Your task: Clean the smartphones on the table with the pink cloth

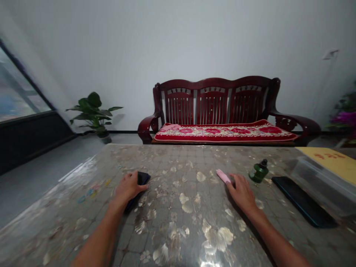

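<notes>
Smartphone (143, 178) gripped at left, slim pink object (222, 176) held at right

The dark smartphone lies on the left part of the patterned tabletop (172, 174), its far end showing beyond the left hand (129, 188). That hand's fingers bend over one side, with the thumb across toward the other. Well apart from it, the right hand (242, 191) pinches the near end of the slim pink object between thumb and fingers. Near this hand stands a green bottle with a black cap (259, 171); farther right lie a large black phone (304, 202) and a clear plastic box (317, 189) topped by a yellow sheet (332, 161) with red writing. Small coloured loops (91, 192) lie left of the left hand. Beyond the tabletop are a carved wooden bench (213, 100) with a red floral seat cover (225, 132) and a potted plant (93, 113).
</notes>
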`<state>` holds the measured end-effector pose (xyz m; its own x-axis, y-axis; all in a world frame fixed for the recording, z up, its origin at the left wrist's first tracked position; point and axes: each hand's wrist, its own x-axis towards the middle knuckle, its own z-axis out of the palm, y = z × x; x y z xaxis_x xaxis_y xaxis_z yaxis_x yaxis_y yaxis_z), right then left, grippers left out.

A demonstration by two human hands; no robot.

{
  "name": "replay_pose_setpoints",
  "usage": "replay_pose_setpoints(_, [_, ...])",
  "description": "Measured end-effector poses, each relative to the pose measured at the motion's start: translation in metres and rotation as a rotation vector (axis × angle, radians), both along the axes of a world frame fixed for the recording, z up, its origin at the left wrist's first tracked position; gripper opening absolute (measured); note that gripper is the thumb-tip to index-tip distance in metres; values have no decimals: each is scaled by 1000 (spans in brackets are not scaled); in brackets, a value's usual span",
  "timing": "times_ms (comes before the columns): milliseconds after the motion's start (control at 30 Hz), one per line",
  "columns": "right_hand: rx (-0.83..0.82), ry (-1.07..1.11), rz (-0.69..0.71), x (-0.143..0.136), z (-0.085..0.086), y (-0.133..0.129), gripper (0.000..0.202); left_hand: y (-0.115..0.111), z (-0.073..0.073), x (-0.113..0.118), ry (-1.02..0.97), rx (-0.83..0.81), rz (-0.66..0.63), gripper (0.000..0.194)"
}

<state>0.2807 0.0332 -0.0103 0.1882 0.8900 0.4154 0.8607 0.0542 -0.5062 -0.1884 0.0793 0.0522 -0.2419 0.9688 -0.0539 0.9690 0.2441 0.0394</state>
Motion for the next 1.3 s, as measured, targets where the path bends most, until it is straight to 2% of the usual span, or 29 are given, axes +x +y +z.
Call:
replay_pose_setpoints(233, [-137,-174,-104,-12,3,30,53,-12,12,2,-38,-129,38,86])
replay_pose_setpoints(533, [-106,-280,-93,-13,-1,32,42,-14,4,-10,-48,-102,39,89])
replay_pose_setpoints(733, [-129,-310,-50,-15,-2,33,34,-14,8,-10,-32,-129,14,84])
replay_pose_setpoints(900, [-118,-267,-31,-19,1,28,24,-15,12,-6,-6,-114,25,85])
replay_pose_setpoints(1033, [-113,-151,-51,-21,4,26,21,-16,11,-7,-23,-85,13,83])
replay_pose_setpoints(1300, [-121,29,-76,-16,0,30,19,-20,14,-1,-3,-72,27,78])
